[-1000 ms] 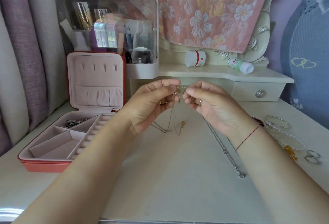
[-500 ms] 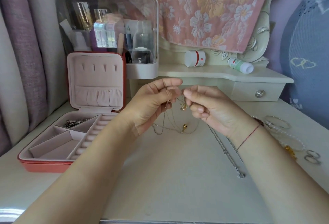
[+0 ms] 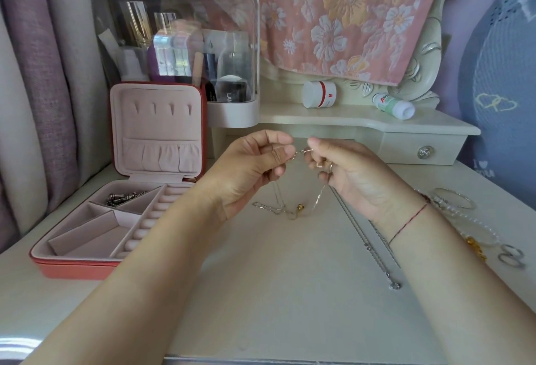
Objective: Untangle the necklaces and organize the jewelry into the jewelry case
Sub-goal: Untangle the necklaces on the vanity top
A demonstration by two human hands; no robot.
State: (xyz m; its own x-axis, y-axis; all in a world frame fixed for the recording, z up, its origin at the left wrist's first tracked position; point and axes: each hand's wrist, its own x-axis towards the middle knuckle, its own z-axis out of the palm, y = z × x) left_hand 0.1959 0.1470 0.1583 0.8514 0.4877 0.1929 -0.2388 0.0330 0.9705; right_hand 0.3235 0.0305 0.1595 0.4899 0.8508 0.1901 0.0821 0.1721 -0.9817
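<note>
My left hand (image 3: 249,167) and my right hand (image 3: 345,170) are raised above the middle of the dressing table, each pinching a thin tangled gold necklace (image 3: 301,152) that stretches between the fingertips. Its loops and a gold bead (image 3: 300,207) hang down onto the tabletop. A long silver chain necklace (image 3: 374,251) lies on the table partly under my right wrist. The open pink jewelry case (image 3: 87,263) stands at the left, lid upright, with a silver piece (image 3: 123,198) in its back compartment.
Bracelets (image 3: 455,199), a clear beaded strand (image 3: 475,228), a gold piece (image 3: 475,245) and rings (image 3: 512,257) lie at the right edge. A clear cosmetics organiser (image 3: 232,115) stands behind the case. A white jar (image 3: 319,94) and a bottle (image 3: 394,106) sit on the raised shelf.
My hands have drawn slightly apart, pulling a short stretch of chain taut between them. The hanging loops have shifted and the bead rests lower on the table.
</note>
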